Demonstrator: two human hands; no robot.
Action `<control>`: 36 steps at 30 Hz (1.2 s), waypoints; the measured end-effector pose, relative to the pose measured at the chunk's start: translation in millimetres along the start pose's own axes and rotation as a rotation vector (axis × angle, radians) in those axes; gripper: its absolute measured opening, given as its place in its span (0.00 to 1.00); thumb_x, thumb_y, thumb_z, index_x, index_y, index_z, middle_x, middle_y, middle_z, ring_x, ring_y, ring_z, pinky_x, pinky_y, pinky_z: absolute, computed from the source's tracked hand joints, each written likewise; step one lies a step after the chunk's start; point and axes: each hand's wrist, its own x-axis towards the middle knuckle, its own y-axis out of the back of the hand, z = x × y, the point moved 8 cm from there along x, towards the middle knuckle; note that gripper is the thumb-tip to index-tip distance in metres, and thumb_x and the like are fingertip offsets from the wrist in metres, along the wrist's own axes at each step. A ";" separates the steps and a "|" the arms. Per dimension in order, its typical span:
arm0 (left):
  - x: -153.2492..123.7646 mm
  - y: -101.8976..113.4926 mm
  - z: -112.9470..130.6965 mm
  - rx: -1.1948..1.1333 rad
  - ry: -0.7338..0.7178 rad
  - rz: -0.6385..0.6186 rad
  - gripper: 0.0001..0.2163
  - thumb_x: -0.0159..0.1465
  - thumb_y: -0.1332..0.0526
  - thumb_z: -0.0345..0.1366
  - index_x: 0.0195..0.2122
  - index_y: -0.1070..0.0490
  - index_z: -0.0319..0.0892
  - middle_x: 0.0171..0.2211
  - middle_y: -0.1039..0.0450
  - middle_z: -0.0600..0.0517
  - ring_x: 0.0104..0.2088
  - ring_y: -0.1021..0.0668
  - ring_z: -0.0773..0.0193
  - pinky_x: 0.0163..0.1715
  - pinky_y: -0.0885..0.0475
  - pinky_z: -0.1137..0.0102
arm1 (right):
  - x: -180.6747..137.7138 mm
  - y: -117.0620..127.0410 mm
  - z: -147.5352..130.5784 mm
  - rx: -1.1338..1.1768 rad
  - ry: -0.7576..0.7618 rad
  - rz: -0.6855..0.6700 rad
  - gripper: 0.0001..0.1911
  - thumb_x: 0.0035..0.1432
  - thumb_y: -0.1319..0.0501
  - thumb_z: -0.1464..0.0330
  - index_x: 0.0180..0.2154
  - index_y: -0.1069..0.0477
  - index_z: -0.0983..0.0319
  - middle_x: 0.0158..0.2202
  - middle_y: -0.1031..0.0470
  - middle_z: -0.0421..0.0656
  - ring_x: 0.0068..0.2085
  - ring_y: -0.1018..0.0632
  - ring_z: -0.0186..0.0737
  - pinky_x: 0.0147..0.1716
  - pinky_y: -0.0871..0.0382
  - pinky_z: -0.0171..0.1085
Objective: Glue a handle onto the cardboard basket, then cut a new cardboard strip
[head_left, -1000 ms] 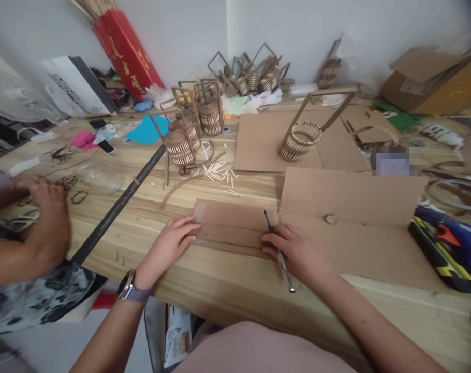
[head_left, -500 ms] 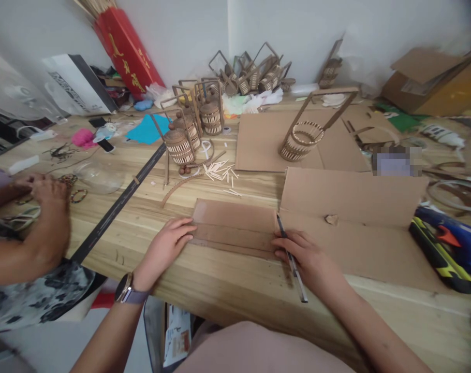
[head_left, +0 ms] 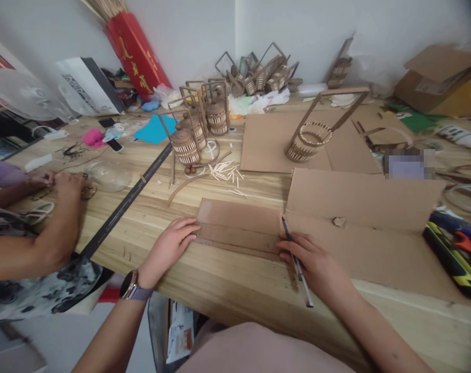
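Note:
A small rectangular cardboard piece (head_left: 239, 228), with lines running along its length, lies on the wooden table in front of me. My left hand (head_left: 177, 239) grips its left end, the thumb and fingers at the edge. At the opposite end, my right hand (head_left: 307, 256) touches the cardboard with its fingertips. A pen (head_left: 298, 267) is tucked between the fingers of that hand, its tip pointing away from me. To the right lies a larger folded cardboard sheet (head_left: 363, 254), one panel raised, with a torn scrap (head_left: 339, 222) on it.
Lidded bamboo baskets (head_left: 186, 146) stand beyond, near scattered pale sticks (head_left: 224, 170). An open basket (head_left: 309, 142) rests on another cardboard sheet (head_left: 264, 142). A yellow-black box cutter (head_left: 455, 261) lies at right. Left of a long black strip (head_left: 130, 197), another person's hands (head_left: 67, 184) work with beads.
My view has turned slightly left, so everything sits a little further right in the picture. Both hands keep their places on the small cardboard piece, with the pen still in the right.

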 end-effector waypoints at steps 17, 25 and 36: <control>-2.2 -2.2 -1.2 0.024 -0.039 0.022 0.14 0.69 0.45 0.37 0.50 0.22 0.44 0.54 0.24 0.44 0.55 0.25 0.53 0.58 0.31 0.53 | 0.2 -1.1 -0.8 -0.018 0.014 -0.001 0.10 0.68 0.45 0.68 0.42 0.25 0.58 0.44 0.20 0.49 0.46 0.22 0.48 0.43 0.23 0.45; -1.7 -2.5 1.5 0.089 -0.084 -0.006 0.16 0.70 0.48 0.39 0.50 0.22 0.41 0.54 0.25 0.42 0.54 0.25 0.51 0.57 0.30 0.53 | 1.3 -0.9 -1.1 0.000 -0.013 -0.023 0.10 0.66 0.44 0.70 0.42 0.24 0.57 0.44 0.21 0.48 0.47 0.22 0.47 0.44 0.24 0.45; 13.2 -1.1 10.8 0.103 -0.131 -0.132 0.13 0.67 0.48 0.34 0.42 0.23 0.40 0.45 0.26 0.43 0.47 0.24 0.53 0.50 0.28 0.59 | 1.1 -2.3 -1.9 -0.019 -0.053 -0.049 0.08 0.64 0.42 0.73 0.42 0.25 0.58 0.44 0.21 0.48 0.47 0.23 0.47 0.45 0.25 0.44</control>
